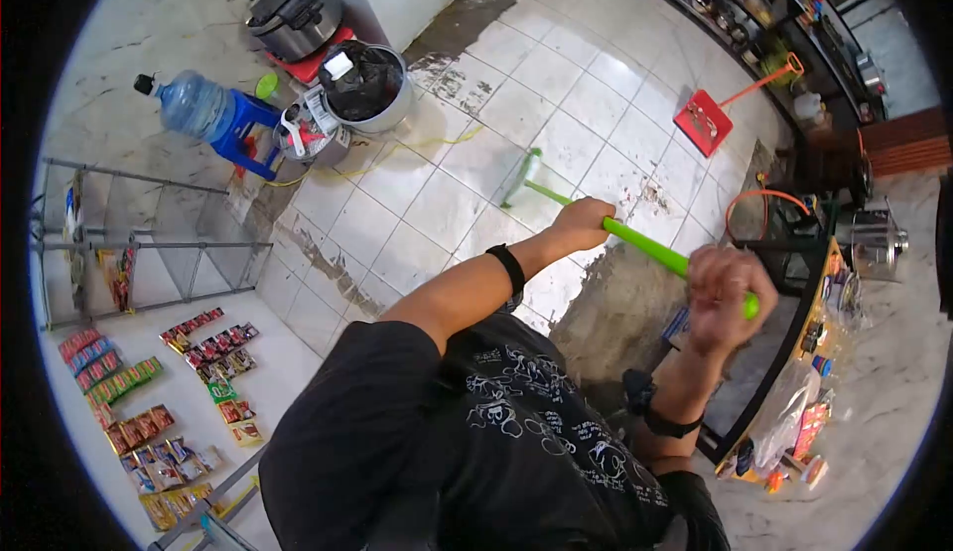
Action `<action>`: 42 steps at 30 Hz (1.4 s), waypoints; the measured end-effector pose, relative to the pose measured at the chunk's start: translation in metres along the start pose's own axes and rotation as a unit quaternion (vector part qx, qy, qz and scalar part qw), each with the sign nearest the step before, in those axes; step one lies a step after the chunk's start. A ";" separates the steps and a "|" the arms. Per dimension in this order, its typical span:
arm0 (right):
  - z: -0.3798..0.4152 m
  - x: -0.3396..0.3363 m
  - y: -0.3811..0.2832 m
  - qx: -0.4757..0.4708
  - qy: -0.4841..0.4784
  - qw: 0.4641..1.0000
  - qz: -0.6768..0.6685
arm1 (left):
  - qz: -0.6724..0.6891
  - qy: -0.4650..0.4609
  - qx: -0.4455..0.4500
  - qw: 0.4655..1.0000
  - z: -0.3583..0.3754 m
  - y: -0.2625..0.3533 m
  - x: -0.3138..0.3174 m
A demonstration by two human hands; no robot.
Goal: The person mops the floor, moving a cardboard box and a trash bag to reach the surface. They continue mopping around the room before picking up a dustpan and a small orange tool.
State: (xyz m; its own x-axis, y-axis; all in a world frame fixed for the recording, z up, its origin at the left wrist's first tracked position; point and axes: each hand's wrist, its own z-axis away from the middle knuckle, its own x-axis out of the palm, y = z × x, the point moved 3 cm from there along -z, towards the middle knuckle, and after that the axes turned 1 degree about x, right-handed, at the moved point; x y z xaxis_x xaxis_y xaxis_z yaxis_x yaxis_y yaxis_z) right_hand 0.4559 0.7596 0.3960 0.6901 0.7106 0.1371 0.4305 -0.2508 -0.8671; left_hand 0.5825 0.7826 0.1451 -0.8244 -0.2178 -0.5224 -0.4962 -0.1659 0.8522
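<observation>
A green-handled broom [645, 243] slants across the view, its green-and-white head [521, 176] down on the white tiled floor [467, 164]. My left hand [584, 225] wraps around the handle at its middle, below a black wristband. Near the top end of the handle, my right hand [733, 298] is closed on it, slightly blurred, with a watch on that wrist. Beyond the broom head, to the right, a red dustpan [705, 122] with an orange handle lies on the floor with some debris in it.
At the upper left stand a water jug [194, 104] on a blue stand, a bucket [392, 114] lined with a black bag, and a pressure cooker [295, 15]. Snack packets [139, 427] hang at lower left. A cluttered table [794, 382] and steel pot [874, 238] are at right.
</observation>
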 end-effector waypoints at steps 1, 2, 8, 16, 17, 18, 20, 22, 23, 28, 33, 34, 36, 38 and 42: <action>-0.003 -0.010 -0.008 -0.011 0.020 1.000 -0.008 | -0.019 0.000 -0.004 1.000 0.004 0.013 -0.002; -0.007 -0.019 -0.015 0.002 0.012 1.000 -0.018 | -0.040 0.007 -0.007 0.999 0.005 0.018 -0.005; 0.008 -0.052 0.080 0.172 -0.070 0.965 -0.186 | -0.179 -0.091 -0.186 0.962 0.062 -0.064 0.005; 0.053 -0.015 0.145 0.371 -0.134 0.914 -0.090 | -0.071 0.025 -0.259 0.963 0.137 -0.130 0.050; 0.046 -0.019 0.127 0.351 -0.113 0.929 -0.027 | -0.072 0.012 -0.224 0.972 0.122 -0.120 0.057; 0.037 -0.023 0.108 0.346 -0.055 0.937 0.004 | -0.036 0.043 -0.204 0.977 0.104 -0.103 0.063; 0.009 -0.033 0.080 0.284 -0.144 0.947 -0.044 | -0.039 0.004 -0.145 0.989 0.065 -0.073 0.072; -0.006 -0.028 0.055 0.211 -0.196 0.958 -0.002 | -0.005 0.011 -0.072 0.997 0.034 -0.051 0.074; -0.008 -0.029 0.051 0.208 -0.192 0.959 0.003 | 0.012 -0.010 -0.066 0.998 0.020 -0.045 0.076; -0.019 -0.027 0.018 0.074 -0.034 0.995 0.049 | 0.050 0.046 0.007 0.998 -0.024 -0.007 0.061; -0.049 -0.057 -0.013 0.050 -0.111 0.990 -0.068 | -0.016 -0.056 -0.022 0.998 -0.023 0.025 0.008; -0.052 -0.060 -0.005 0.082 -0.090 0.989 -0.082 | -0.053 -0.063 -0.035 0.996 -0.024 0.019 -0.004; -0.048 -0.067 0.032 0.137 -0.002 0.986 -0.098 | -0.101 -0.066 -0.070 0.990 -0.024 -0.026 -0.011; -0.041 -0.060 0.081 0.247 0.095 0.962 -0.071 | -0.098 -0.061 -0.083 0.990 -0.020 -0.074 -0.028; -0.036 -0.037 0.157 0.227 0.025 0.969 -0.095 | -0.086 -0.091 -0.087 0.988 -0.042 -0.146 -0.033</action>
State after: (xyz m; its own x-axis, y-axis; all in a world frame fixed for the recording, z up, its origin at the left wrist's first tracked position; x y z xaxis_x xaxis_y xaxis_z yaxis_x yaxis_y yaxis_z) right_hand 0.5188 0.6709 0.2719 0.6565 0.6794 0.3279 0.2598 0.2044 -0.9438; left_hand 0.6933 0.7734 0.0365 -0.7745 0.0019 -0.6326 -0.5929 -0.3510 0.7248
